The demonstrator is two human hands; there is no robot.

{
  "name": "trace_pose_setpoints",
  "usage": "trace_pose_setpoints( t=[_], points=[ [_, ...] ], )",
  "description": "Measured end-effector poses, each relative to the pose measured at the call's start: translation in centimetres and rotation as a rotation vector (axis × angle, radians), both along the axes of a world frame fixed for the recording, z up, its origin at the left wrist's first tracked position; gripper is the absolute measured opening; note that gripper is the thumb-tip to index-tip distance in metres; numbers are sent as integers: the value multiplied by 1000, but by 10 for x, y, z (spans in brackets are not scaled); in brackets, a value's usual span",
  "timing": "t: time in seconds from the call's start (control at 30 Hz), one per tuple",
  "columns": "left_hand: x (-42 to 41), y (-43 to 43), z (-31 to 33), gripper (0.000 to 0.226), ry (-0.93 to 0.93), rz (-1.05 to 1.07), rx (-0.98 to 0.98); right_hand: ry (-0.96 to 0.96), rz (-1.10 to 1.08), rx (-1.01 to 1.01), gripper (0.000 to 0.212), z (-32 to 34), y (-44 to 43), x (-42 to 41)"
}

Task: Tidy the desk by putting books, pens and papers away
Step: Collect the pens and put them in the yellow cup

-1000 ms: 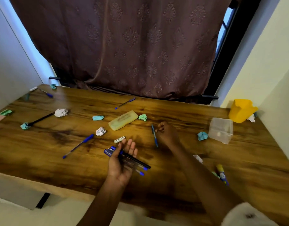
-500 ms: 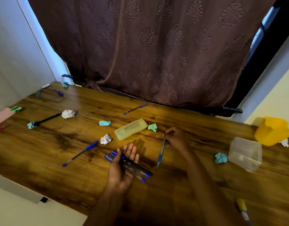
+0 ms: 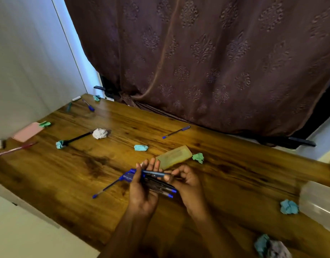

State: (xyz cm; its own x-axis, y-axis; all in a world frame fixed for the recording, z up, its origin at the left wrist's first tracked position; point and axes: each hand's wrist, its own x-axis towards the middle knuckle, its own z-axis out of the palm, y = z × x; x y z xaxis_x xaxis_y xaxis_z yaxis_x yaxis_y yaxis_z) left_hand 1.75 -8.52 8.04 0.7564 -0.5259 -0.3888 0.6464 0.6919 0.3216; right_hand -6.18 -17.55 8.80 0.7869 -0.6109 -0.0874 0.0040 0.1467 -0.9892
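Note:
My left hand (image 3: 142, 190) lies palm up over the wooden desk (image 3: 235, 179) and holds a bundle of pens (image 3: 160, 185) across its fingers. My right hand (image 3: 188, 185) pinches a blue pen (image 3: 155, 173) and lays it on top of that bundle. Loose pens lie about the desk: a blue one (image 3: 106, 187) left of my hands, another (image 3: 176, 132) near the curtain, a black one (image 3: 77, 138), a red one (image 3: 13, 149) and a small blue one (image 3: 88, 105) in the far corner. A yellowish pencil case (image 3: 174, 156) sits just beyond my hands.
Crumpled paper balls are scattered: white (image 3: 99, 133), teal (image 3: 141, 147), green (image 3: 198, 157), teal (image 3: 289, 207) at the right and another (image 3: 270, 246) at the bottom right. A clear plastic container (image 3: 320, 205) stands at the right edge. A pink pad (image 3: 27, 131) lies at the left.
My right hand picked the blue pen off the desk and brought it left onto the bundle in my left hand. The camera turned left.

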Motion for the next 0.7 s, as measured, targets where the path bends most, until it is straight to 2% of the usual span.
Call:
trace_pose_setpoints(
  t=[0.13, 0.23, 0.3, 0.33, 0.37, 0.43, 0.5, 0.57, 0.63, 0.7],
  points=[
    [42, 18, 7, 19, 4, 17, 23, 48, 57, -274, 20, 5, -5, 34],
    [77, 36, 12, 10, -4, -8, 15, 117, -49, -447, 12, 15, -33, 81],
    [95, 46, 12, 56, -21, 1, -6, 260, -45, -709, 12, 14, -61, 119],
    [105, 52, 10, 68, -20, -5, -8, 379, -16, -894, 16, 9, -75, 139],
    [112, 57, 12, 60, -32, -25, -6, 502, 23, -1070, 21, 4, -87, 157],
    [126, 68, 14, 19, -24, -50, 27, 751, 129, -1333, 29, -5, -103, 188],
    [140, 74, 12, 23, -10, -41, 74, 992, 282, -1509, 38, -11, -108, 211],
    [152, 83, 14, 25, -19, -50, 104, 1137, 425, -1632, 45, -13, -102, 226],
    [163, 91, 14, 24, -19, -66, 118, 1185, 502, -1773, 42, -14, -96, 231],
    [174, 101, 14, 24, -17, -73, 117, 1149, 555, -1901, 40, -13, -89, 233]
  ],
)
